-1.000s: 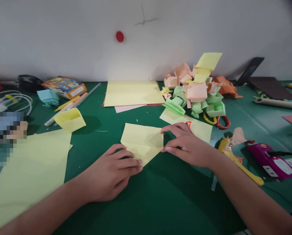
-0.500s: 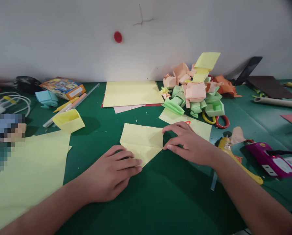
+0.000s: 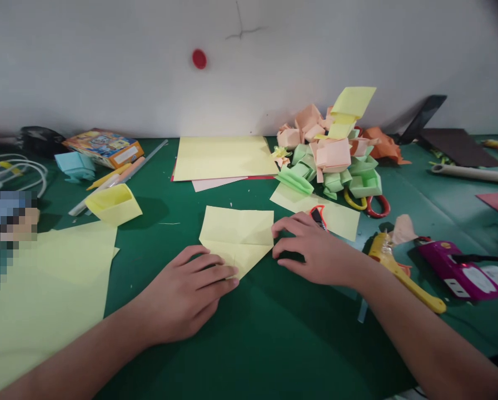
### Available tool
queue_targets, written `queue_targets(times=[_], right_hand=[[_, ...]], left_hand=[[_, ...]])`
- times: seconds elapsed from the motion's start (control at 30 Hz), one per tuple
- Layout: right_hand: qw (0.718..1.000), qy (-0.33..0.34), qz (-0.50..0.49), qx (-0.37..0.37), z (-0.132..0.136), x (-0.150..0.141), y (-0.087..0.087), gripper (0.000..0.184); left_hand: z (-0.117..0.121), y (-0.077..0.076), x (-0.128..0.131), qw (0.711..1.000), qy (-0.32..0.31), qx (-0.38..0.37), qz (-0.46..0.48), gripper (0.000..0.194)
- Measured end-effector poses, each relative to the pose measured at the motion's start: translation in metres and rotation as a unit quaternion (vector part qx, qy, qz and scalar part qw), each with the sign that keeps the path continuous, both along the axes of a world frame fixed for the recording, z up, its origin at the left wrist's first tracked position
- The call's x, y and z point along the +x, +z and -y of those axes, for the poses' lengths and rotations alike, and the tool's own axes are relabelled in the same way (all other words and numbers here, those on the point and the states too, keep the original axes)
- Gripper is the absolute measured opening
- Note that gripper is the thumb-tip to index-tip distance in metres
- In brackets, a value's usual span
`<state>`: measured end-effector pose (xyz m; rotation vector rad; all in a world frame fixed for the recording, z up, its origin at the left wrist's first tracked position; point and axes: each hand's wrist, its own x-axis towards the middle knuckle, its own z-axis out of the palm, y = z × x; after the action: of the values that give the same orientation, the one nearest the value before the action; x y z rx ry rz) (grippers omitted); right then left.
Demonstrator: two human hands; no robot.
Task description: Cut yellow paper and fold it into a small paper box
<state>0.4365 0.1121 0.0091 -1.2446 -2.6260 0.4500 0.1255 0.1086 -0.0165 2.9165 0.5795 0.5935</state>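
The yellow folded paper [image 3: 237, 225] lies flat on the green table [image 3: 249, 355], and I take it as the centre of a dial with the wall at 12 o'clock. Its lower part narrows toward 6 o'clock, and one crease runs across it from 9 to 3. The left hand [image 3: 186, 294] comes from 8 o'clock with its fingers stretched over the lower part; it presses from above and grips nothing. The right hand [image 3: 309, 247] is at 3 o'clock, fingers bent and apart, closed on nothing visible; whether the fingertips touch the paper's edge or are only just beside it, I cannot tell. For good work here, I would judge, the left fingers should press firmly but without dragging, so that the layers do not slide. The right fingertips are well placed to steady the straight edge, and each crease should be rubbed from the middle outward. The left slanting edge is mostly hidden by the hand, so its evenness deserves a check. A yellow paper box [image 3: 115, 206] stands between 9 and 10 o'clock, and a pile of folded papers [image 3: 332, 155] is at 2.
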Motion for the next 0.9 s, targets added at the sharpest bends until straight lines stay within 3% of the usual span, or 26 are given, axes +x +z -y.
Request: queue_targets(times=[0.5, 0.9], right_hand=[[0.996, 0.009, 0.085, -0.013, 0.006, -0.019, 0.008, 0.019], [0.999, -0.03, 0.02, 0.014, -0.007, 0.005, -0.004, 0.008]], left_hand=[[-0.002, 0.005, 0.002, 1.0, 0.0, 0.006, -0.001, 0.033], [-0.003, 0.002, 0.001, 1.0, 0.0, -0.012, -0.012, 0.032]])
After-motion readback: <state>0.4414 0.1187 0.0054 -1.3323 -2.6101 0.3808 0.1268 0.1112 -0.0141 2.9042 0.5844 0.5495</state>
